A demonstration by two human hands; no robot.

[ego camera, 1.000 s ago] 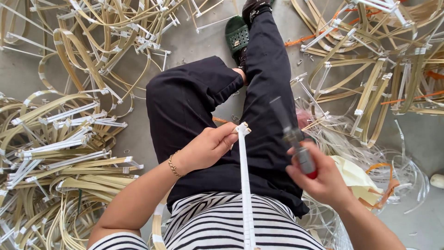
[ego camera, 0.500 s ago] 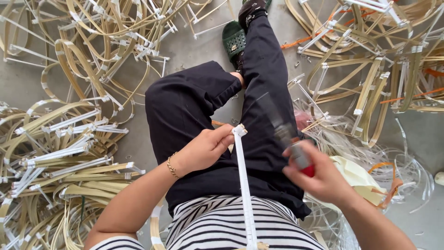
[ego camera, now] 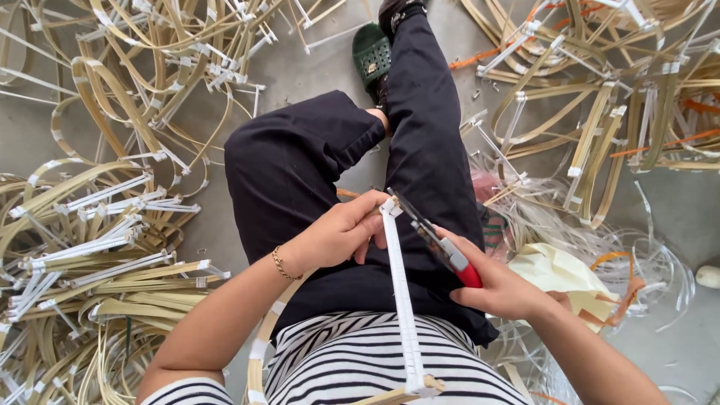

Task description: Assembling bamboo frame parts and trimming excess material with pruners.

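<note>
Red-handled pliers have swung in to meet the white strip over the lap; right hand clamped on them, left hand pinching the strip's top.

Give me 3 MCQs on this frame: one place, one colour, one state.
1. Where does the top end of the white strip sit?
A. On the floor by the sandal
B. Pinched in the left hand over the lap
C. Under the yellow cloth

2. What colour are the handles of the pliers?
A. Red
B. Blue
C. Green

3. How is the right hand?
A. Open and empty
B. Flat on the floor
C. Closed around the pliers

Answers:
1 B: the left hand has its fingers on the strip's top end, above the black trousers.
2 A: red grip shows at the right hand's thumb.
3 C: the right hand wraps the handles, tool tip at the strip's top.
</note>
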